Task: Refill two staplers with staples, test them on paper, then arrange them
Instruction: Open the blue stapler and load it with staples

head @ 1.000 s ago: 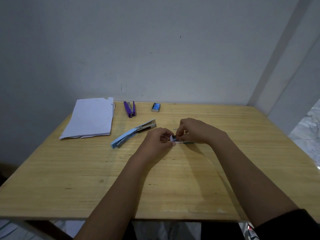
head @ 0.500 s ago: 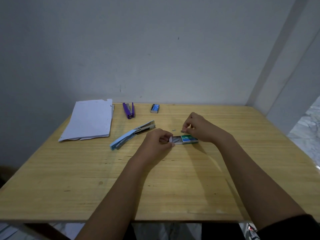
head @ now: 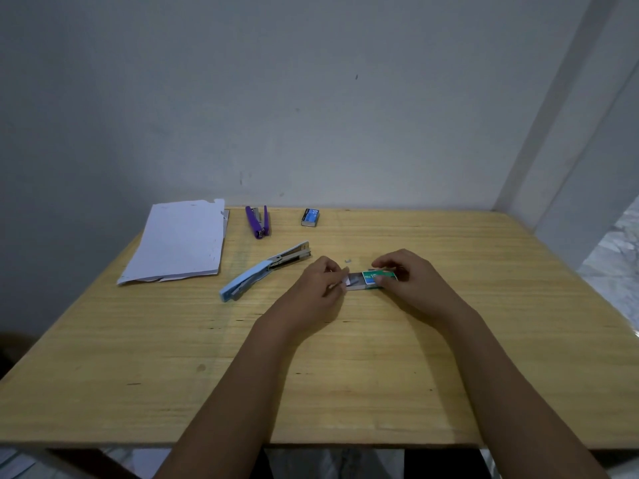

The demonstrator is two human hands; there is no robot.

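2 bare hands work at the middle of a pale wooden table point(head: 345, 375) seen from above. At the far left lies a stack of white paper sheets point(head: 179, 242). Just right of it, near the back edge, sits a closed purple stapler point(head: 257, 222). Nearer the person, a light blue stapler point(head: 264, 270) lies at a slant with its top swung open and the metal channel exposed. Further right along the back edge rests a small blue staple box point(head: 310, 217), closed and well apart from the hands. The left hand point(head: 320, 288) pinches the white end flap of the pulled-out inner tray of a small green staple box point(head: 371, 279); grey staples show inside. A tiny grey scrap point(head: 348, 260) lies just behind it. The right hand point(head: 409, 280) grips the green sleeve between thumb and fingers, holding it on the table.
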